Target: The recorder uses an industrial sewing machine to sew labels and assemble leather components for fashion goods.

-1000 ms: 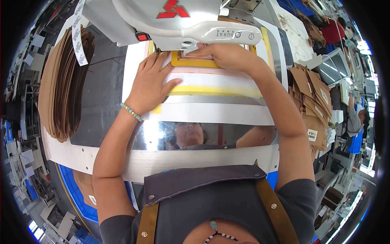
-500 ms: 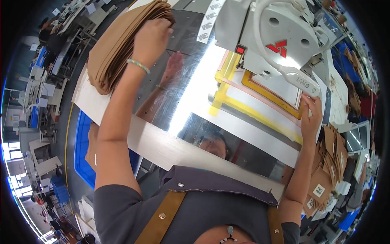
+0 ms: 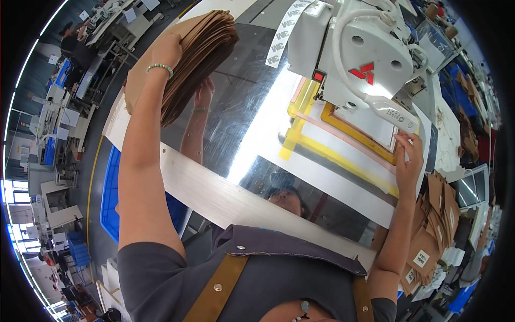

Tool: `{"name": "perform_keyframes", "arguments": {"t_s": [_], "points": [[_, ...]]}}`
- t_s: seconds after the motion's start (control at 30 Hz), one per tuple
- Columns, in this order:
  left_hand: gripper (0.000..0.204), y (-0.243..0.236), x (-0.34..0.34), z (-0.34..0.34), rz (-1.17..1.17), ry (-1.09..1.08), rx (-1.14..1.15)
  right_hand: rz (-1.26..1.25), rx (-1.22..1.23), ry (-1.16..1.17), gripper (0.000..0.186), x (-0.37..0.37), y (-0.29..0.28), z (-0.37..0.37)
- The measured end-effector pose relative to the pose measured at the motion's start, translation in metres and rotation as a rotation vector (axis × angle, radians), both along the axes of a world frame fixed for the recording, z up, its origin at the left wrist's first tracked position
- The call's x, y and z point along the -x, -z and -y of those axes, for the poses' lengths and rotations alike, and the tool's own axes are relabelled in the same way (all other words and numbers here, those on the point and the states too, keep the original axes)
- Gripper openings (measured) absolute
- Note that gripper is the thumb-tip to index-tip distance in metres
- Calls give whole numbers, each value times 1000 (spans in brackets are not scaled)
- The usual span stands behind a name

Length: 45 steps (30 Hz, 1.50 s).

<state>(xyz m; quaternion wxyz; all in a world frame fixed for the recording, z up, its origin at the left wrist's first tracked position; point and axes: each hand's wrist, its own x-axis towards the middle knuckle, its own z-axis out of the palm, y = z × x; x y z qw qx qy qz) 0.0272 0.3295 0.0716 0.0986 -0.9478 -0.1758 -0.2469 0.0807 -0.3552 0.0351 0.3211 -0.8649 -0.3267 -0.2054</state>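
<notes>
My left hand [image 3: 167, 49] rests on top of a tall stack of brown cardboard pieces [image 3: 203, 51] at the far left of the shiny metal worktable [image 3: 241, 107], fingers curled over its edge. My right hand [image 3: 409, 158] reaches to the right side of the white sewing machine [image 3: 365, 59], fingers touching the edge of the yellow-framed clamp plate [image 3: 343, 147] under the machine head. Whether the right hand grips anything is not visible.
A strip of printed white tape [image 3: 287, 27] hangs on the machine's left. Brown labelled pieces [image 3: 434, 231] pile up at the right of the table. A blue bin [image 3: 110, 193] stands below the table's left edge. Other workstations fill the room at left.
My left hand has gone from the yellow clamp plate out to the cardboard stack at the left. My head has turned left, and my right hand stays by the clamp's right side.
</notes>
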Motion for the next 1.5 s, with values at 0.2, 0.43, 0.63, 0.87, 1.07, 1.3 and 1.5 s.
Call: {"name": "perform_keyframes", "arguments": {"t_s": [0.2,0.43,0.63,0.87,1.07,1.3,1.5], "points": [[25,-15,4,-81,683,-316,532,-4,10,18,27,-1,4,1],[30,-142,80,-239,113,-623,231,-14,26,9,30,0,6,-1],[29,-136,111,-267,-441,-403,83,-94,11,1,28,0,10,2],[36,-141,103,-112,661,-101,-42,-54,42,-48,28,6,3,-9],[7,-45,118,104,187,479,-137,-3,165,-196,31,30,-29,-37],[10,37,131,220,-256,907,126,155,379,-482,24,72,-34,-96],[20,40,144,219,-241,872,137,261,419,-580,29,72,-19,-156]]}}
